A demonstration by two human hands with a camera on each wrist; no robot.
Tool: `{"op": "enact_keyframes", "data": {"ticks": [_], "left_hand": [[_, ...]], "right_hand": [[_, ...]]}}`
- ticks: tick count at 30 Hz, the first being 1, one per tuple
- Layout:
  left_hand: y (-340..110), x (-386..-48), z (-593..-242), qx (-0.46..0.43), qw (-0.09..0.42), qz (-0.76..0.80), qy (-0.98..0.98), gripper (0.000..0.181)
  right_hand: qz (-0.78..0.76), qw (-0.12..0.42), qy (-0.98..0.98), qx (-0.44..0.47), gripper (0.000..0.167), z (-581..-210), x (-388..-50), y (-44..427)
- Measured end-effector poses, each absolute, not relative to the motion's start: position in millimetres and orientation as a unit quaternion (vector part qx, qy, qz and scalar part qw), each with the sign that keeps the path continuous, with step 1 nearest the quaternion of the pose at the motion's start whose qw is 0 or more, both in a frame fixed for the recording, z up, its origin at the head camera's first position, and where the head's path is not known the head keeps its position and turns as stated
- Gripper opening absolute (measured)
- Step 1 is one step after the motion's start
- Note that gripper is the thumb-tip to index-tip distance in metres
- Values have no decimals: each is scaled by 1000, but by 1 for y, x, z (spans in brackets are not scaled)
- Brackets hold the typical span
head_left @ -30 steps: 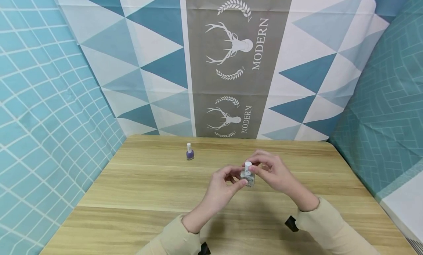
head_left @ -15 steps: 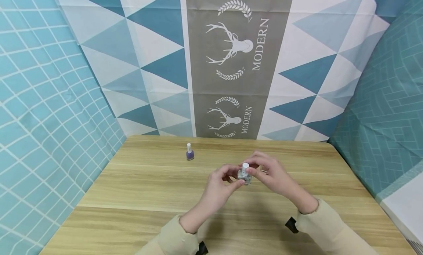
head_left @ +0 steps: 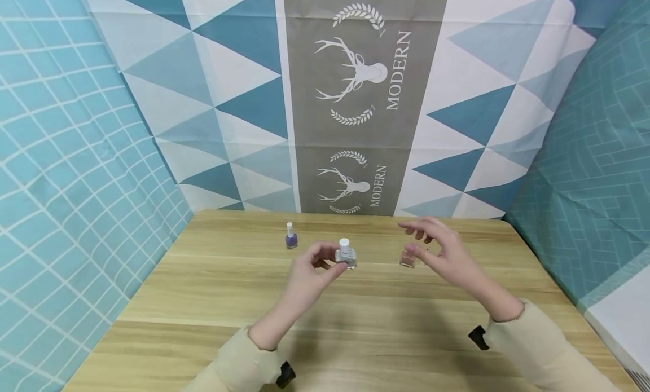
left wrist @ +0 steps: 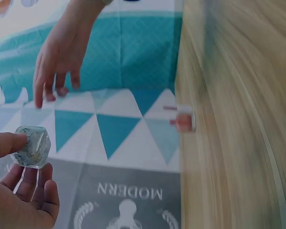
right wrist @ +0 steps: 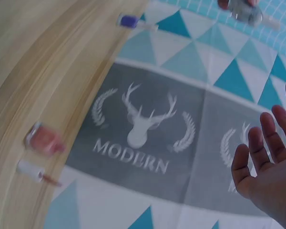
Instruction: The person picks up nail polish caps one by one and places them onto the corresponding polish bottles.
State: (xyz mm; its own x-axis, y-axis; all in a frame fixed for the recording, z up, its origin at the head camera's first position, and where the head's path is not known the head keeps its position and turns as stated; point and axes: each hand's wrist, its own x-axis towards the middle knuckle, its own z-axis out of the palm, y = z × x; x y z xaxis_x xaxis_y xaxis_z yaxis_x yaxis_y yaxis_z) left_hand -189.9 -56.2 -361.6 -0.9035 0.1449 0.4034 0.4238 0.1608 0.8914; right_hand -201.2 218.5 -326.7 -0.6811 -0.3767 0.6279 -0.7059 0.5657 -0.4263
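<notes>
One word is all I can read, MODERN, printed twice in white capitals on the grey band (head_left: 310, 135) of the cloth behind the wooden tabletop (head_left: 213, 290): the upper MODERN (head_left: 398, 70) well above the tabletop's far edge, the lower MODERN (head_left: 378, 185) just above it. Both are turned on their side, reading upward, each next to a white deer-head emblem (head_left: 373, 73). Whatever is marked on the clear bottle (head_left: 347, 255) held over the tabletop is too small for me to make out.
</notes>
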Motion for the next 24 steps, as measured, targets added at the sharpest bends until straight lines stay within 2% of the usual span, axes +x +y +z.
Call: {"op": "enact_keyframes", "data": {"ticks": [4, 12, 24], "left_hand": [[-71, -194, -361, -168, 129, -625, -751, 29], [-99, -206, -371, -133, 160, -605, -768, 29], [-133, -232, -399, -61, 162, -582, -795, 28]], "right_hand": [[330, 246, -869, 275, 49, -332, -207, 235], [365, 216, -881, 210, 62, -350, -222, 261], [404, 151, -890, 148, 89, -387, -244, 293]]}}
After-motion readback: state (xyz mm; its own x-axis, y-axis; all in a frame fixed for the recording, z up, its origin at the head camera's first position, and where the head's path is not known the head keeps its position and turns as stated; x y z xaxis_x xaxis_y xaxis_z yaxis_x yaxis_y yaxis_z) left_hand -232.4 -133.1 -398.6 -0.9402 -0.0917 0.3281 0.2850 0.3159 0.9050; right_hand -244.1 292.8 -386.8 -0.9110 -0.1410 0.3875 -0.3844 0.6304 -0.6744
